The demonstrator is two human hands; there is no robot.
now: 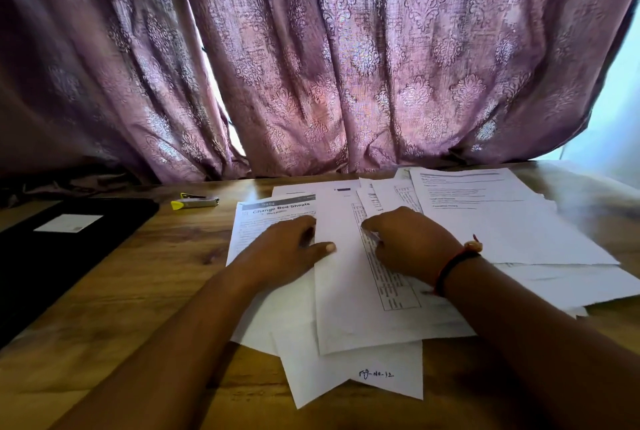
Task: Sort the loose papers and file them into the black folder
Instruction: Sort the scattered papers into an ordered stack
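While pinching the top sheet [349, 294] by its left edge with the left hand [289, 251], thumb over and fingers tucked at the edge, bearing down just beside it with the right hand [414, 246] on the sheet with the printed grid. Right fingers bent, tips hidden against the paper: cannot tell whether gripping a page or only pressing. No page lifted clear of the loose papers [502, 221] yet, by the look of it. Sorting barely begun, filing not started.

Plenty to go wrong from here. Tugging that top sheet sideways could well drag its neighbours along, fanned and overlapped at all angles as they are. Might also nudge the lowest page [346, 381], the one with the handwritten note, nearer the front of the table [138, 273] and off it. Pressing hard with bent fingers while sliding could crease or tear thin paper. Muddling of piles likely too, with no separate stacks laid out.

As for the black folder [69, 256]: flat on the table at far left, white label [69, 223] up, apparently closed, well apart from both hands and nearer the left. Between folder and papers, only what looks like a yellow-tipped marker [194, 202]. Will need opening, probably with a freed hand, before taking any page.
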